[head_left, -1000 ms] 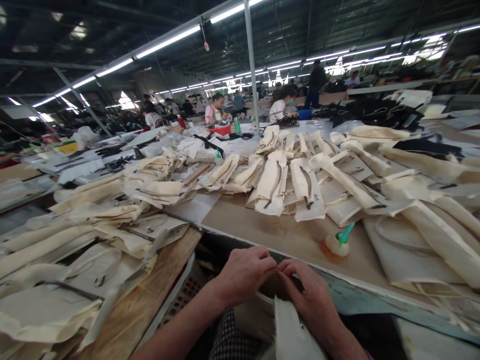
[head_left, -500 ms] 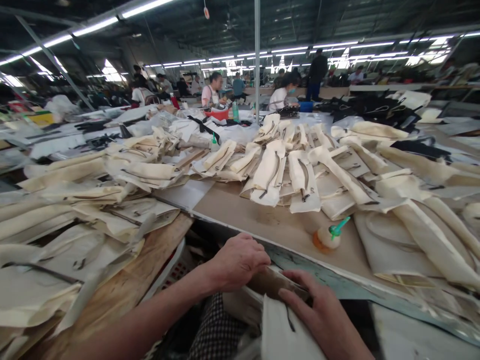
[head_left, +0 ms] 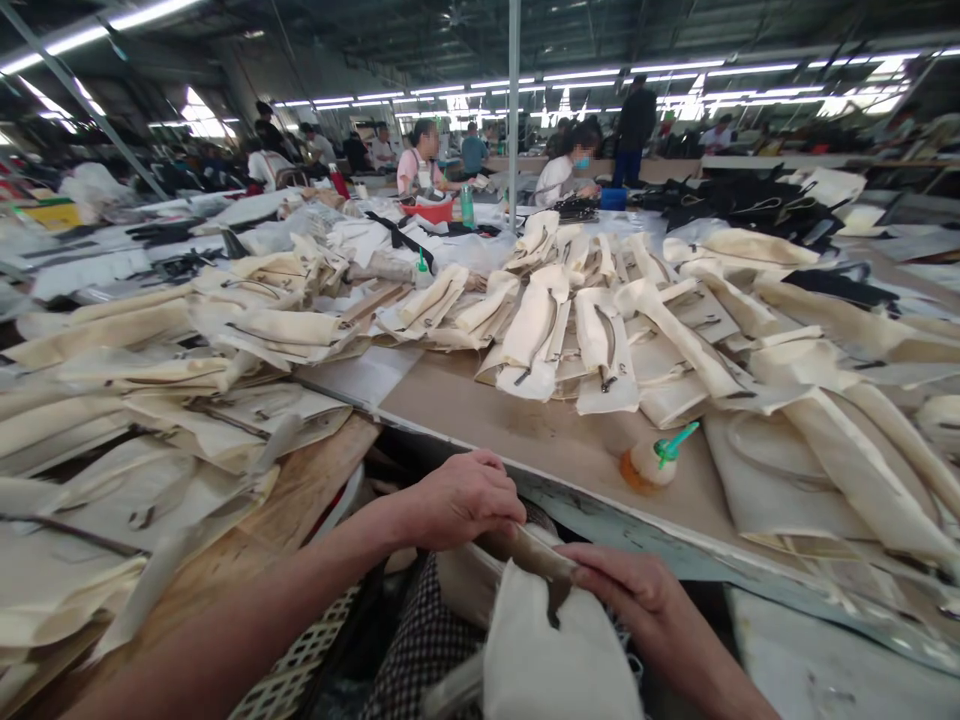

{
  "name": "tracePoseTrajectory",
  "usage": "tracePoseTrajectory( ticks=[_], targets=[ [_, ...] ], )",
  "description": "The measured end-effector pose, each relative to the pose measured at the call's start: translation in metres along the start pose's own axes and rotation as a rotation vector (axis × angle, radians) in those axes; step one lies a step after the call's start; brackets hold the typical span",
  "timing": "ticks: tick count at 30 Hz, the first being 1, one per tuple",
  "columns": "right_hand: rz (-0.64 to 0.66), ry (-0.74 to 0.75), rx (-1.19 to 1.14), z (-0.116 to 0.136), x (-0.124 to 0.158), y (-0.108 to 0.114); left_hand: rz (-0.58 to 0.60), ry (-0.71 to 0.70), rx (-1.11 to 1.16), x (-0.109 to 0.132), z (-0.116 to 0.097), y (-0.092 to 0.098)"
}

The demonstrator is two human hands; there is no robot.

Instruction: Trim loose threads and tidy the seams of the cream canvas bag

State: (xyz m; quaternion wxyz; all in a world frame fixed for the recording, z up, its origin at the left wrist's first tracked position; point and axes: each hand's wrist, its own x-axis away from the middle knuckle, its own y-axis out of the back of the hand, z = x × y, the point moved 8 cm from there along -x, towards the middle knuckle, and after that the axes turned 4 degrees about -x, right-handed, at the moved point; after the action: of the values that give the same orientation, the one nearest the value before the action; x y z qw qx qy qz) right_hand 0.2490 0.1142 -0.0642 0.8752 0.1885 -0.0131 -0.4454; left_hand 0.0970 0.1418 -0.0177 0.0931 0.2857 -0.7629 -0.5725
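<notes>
Left grip: my left grip (head_left: 463, 502) is clenched on the near end of a tan strip (head_left: 525, 550), with the fingers curled over it.
Right grip: my right grip (head_left: 619, 585) lies across the strip's far end, where it meets the canvas. I cannot tell from this view whether it pinches or only presses.
Held piece: a cream canvas panel (head_left: 551, 650) hangs from the strip, off the desk and above my lap, with a dark slit showing near its top edge.
Handling: I judge it best to keep both grips level and the strip taut, so it lies flat along the canvas without twisting. The loose canvas could sag and drag it out of line.
Desk: the front edge of the desk (head_left: 480, 425) runs just beyond my hands. A squeeze bottle with a green nozzle (head_left: 652, 465) stands near that edge, and piles of cream canvas panels with zips (head_left: 536, 335) lie farther along.
Around: my checked trousers (head_left: 420, 640) and a white plastic crate (head_left: 294, 665) sit below. Across the hall are a person in a pink top (head_left: 420, 168) and a person in a white top (head_left: 564, 178).
</notes>
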Motion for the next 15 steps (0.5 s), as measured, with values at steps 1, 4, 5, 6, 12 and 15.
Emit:
tracePoseTrajectory(
  ticks=[1, 4, 5, 6, 12, 15],
  targets=[
    [0.018, 0.009, -0.009, 0.001, -0.002, 0.001, 0.0, -0.013, 0.016, -0.001, 0.001, 0.001],
    [0.097, 0.044, -0.029, 0.006, -0.007, 0.001, 0.005, -0.032, 0.04, -0.004, 0.003, 0.001],
    [0.135, 0.053, -0.032, 0.007, -0.009, 0.0, 0.008, -0.036, 0.046, -0.004, 0.003, 0.001],
    [0.173, 0.059, -0.03, 0.008, -0.01, -0.001, 0.011, -0.038, 0.05, -0.005, 0.003, 0.001],
    [0.321, 0.023, -0.03, 0.02, -0.012, -0.005, 0.014, -0.011, 0.039, -0.005, -0.001, 0.0],
    [0.358, -0.034, -0.053, 0.029, -0.011, -0.009, 0.018, 0.001, 0.023, -0.003, -0.005, -0.001]
  ],
)
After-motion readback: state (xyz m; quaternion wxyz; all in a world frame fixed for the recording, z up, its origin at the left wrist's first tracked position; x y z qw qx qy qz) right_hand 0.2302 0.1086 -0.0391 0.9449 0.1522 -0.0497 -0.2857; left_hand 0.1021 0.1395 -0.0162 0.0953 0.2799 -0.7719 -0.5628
